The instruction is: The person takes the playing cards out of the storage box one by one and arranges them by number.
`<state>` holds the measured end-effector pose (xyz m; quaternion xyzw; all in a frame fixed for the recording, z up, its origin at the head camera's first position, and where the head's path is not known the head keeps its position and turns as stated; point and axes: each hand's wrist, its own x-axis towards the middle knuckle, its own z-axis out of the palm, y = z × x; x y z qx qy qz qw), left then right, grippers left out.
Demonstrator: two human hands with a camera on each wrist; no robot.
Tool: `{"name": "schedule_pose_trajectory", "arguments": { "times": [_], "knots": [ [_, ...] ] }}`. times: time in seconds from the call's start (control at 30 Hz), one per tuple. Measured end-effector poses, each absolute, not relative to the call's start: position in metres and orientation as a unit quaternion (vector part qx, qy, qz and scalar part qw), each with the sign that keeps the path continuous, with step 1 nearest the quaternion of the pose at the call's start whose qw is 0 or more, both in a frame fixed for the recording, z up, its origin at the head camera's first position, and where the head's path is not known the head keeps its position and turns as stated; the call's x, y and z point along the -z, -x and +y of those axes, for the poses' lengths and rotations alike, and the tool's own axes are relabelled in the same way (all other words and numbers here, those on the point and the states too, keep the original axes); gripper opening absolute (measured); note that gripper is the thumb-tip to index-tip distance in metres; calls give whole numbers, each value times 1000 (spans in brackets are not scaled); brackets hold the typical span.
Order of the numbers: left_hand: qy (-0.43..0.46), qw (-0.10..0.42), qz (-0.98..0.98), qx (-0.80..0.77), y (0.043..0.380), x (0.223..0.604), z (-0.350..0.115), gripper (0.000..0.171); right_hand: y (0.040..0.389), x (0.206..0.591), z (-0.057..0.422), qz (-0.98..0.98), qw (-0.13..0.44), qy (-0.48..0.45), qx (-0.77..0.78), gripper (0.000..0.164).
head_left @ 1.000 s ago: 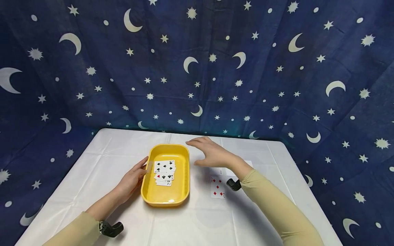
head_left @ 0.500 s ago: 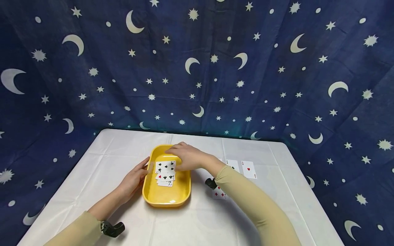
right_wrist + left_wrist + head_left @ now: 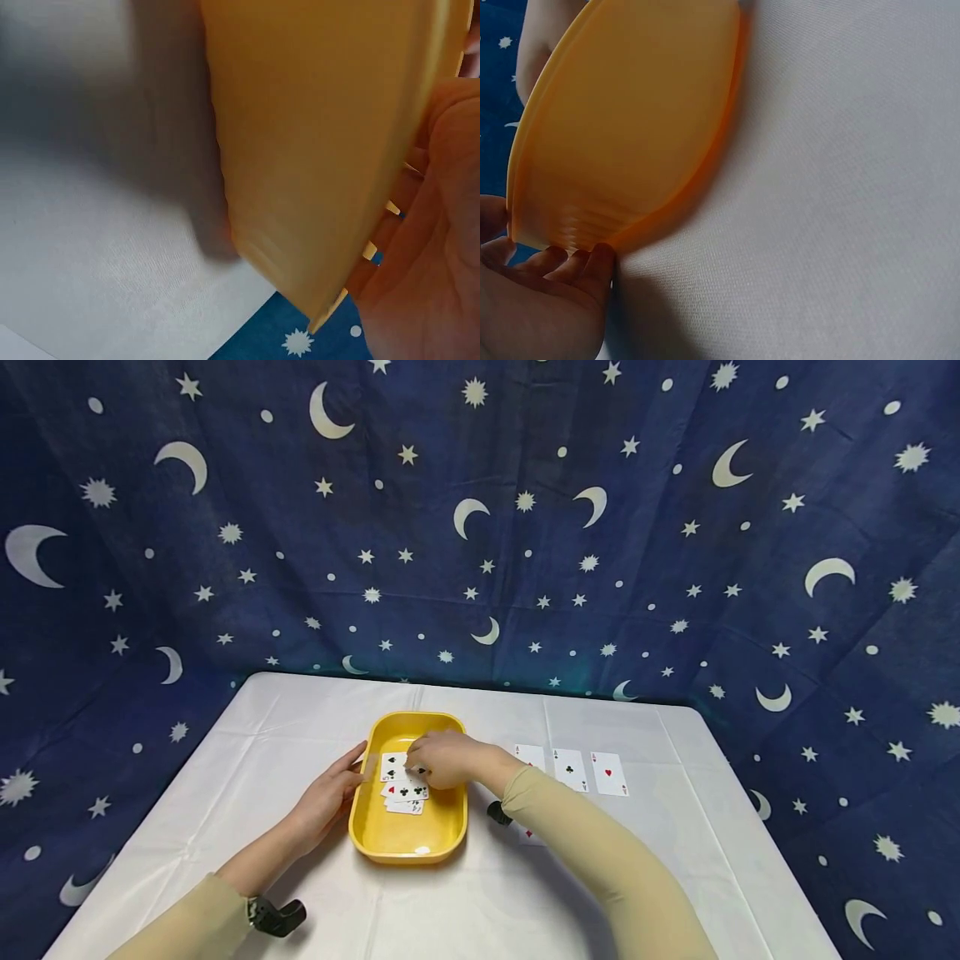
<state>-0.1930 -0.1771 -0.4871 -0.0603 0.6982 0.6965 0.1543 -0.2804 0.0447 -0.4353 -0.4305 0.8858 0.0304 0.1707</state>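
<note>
A yellow tray (image 3: pixel 405 843) stands on the white table, holding several face-up playing cards in a small overlapping pile. My left hand (image 3: pixel 324 802) grips its left side, thumb over the rim; the left wrist view shows the fingers (image 3: pixel 592 266) against the outer wall. Over the opposite rim reaches my right hand (image 3: pixel 446 758), fingers bent down at the top card, the five of spades (image 3: pixel 391 768), and covering its right part. Below it lie cards with a heart and clubs (image 3: pixel 405 791). Whether the right fingers pinch the card I cannot tell; the tray wall (image 3: pixel 315 150) hides them in the right wrist view.
Right of the tray lie an ace of clubs (image 3: pixel 570 770), an ace of hearts (image 3: pixel 610 774) and another card (image 3: pixel 529 754) in a row. A diamonds card (image 3: pixel 529 837) lies nearer, partly behind the right sleeve. A dark blue curtain (image 3: pixel 420 527) hangs behind the table.
My right hand has moved left from beside the tray, over its rim and down onto the top card, its fingers bending. The left hand stays on the tray.
</note>
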Motion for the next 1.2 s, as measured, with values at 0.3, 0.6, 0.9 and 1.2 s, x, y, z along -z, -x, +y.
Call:
{"name": "schedule_pose_trajectory", "arguments": {
  "times": [0.3, 0.6, 0.9, 1.2],
  "knots": [
    [55, 154, 700, -695, 193, 486, -178, 68, 271, 444, 41, 886, 215, 405, -66, 51],
    [44, 155, 696, -700, 194, 487, -179, 68, 254, 442, 34, 882, 187, 412, -132, 51],
    [23, 157, 684, -712, 193, 488, -179, 68, 246, 441, 33, 870, 185, 446, -106, 41],
    [28, 157, 683, -712, 193, 490, -179, 68, 254, 439, 41, 845, 178, 493, -103, 39]
  ]
}}
